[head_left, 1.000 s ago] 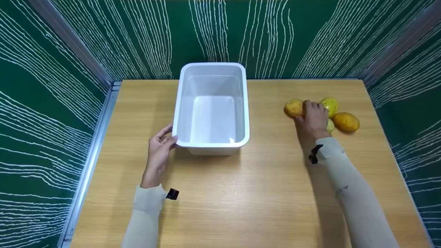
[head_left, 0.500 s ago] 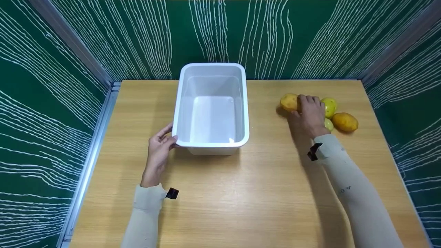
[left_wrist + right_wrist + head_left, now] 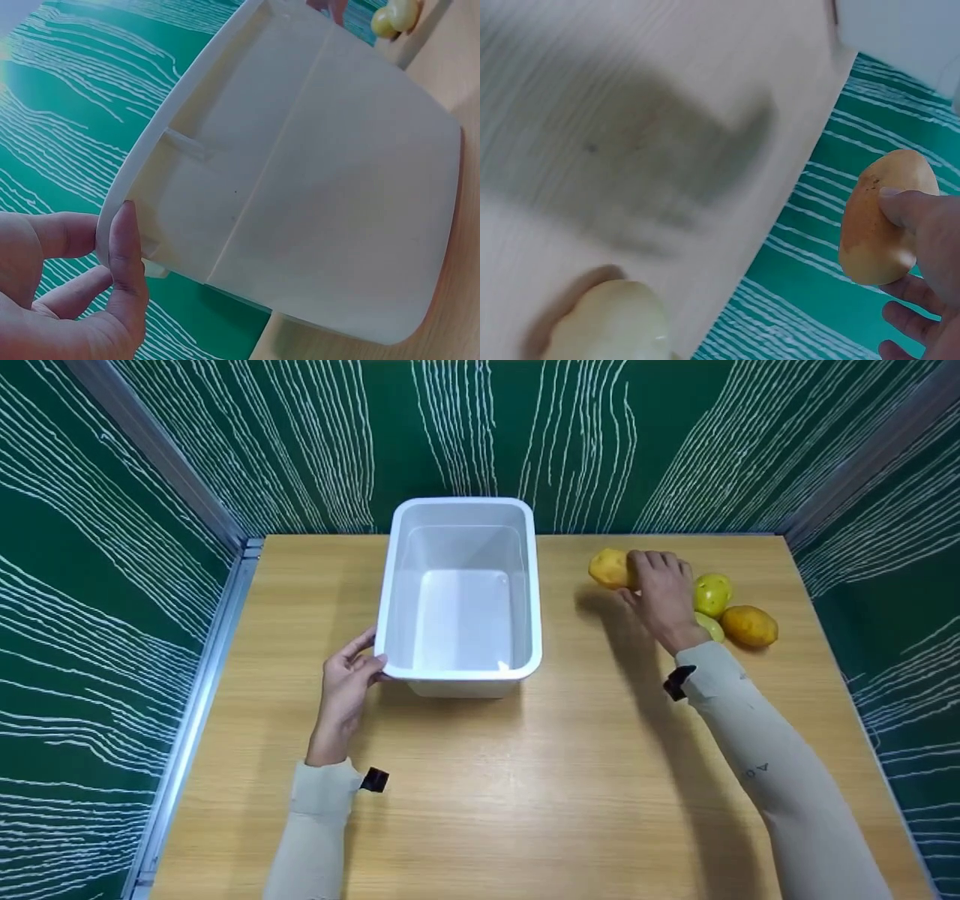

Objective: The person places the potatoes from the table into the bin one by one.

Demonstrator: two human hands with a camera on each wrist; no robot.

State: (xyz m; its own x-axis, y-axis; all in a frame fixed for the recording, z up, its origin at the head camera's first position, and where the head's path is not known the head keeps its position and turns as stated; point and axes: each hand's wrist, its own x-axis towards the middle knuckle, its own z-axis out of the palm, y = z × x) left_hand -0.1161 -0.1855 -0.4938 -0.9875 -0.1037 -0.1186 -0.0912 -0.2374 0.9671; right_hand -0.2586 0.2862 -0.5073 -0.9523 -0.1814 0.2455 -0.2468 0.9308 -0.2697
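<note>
My right hand (image 3: 660, 592) holds a yellow-orange mango (image 3: 611, 568) above the table, its shadow falling below and to the left. In the right wrist view the thumb presses one side of the mango (image 3: 885, 217) while fingers support the other. My left hand (image 3: 349, 690) pinches the near left corner of a white plastic tub (image 3: 534, 607). The left wrist view shows thumb and fingers on either side of the tub's rim (image 3: 120, 187). Nothing lies inside the tub.
Right of the right hand sit a yellow-green round fruit (image 3: 712, 594), a pale green fruit (image 3: 709, 628) and another orange mango (image 3: 750, 626). Green panels with white wavy lines (image 3: 480, 435) stand behind and beside the wooden table (image 3: 480, 795).
My right hand has lifted the mango and carried it left and away from the other fruits. The left hand has stayed at the tub's corner.
</note>
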